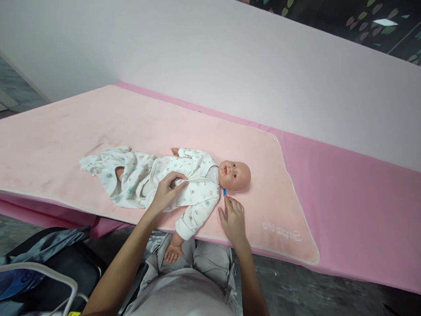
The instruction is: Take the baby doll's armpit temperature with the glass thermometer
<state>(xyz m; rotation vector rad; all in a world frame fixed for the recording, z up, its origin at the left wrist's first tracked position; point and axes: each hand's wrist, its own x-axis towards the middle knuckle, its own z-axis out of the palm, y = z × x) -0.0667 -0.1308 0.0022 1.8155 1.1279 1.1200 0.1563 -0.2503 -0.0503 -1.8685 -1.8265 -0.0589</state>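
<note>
A baby doll (235, 175) lies on its back on a light pink mat (263, 197), its head to the right. It wears a white printed outfit (204, 191), loose and bunched around the legs. My left hand (167, 191) pinches the front edge of the outfit at the doll's chest. Beside the doll's neck, my right hand (233, 217) is closed around a thin blue object (224, 192), of which only the tip shows clearly. One doll arm (174, 248) hangs over the near edge of the table.
A darker pink cover (345, 197) lies under the mat, against a pale wall. At the lower left stands a black chair (66, 263) with cloth and a blue item on it. My lap is just below the table edge.
</note>
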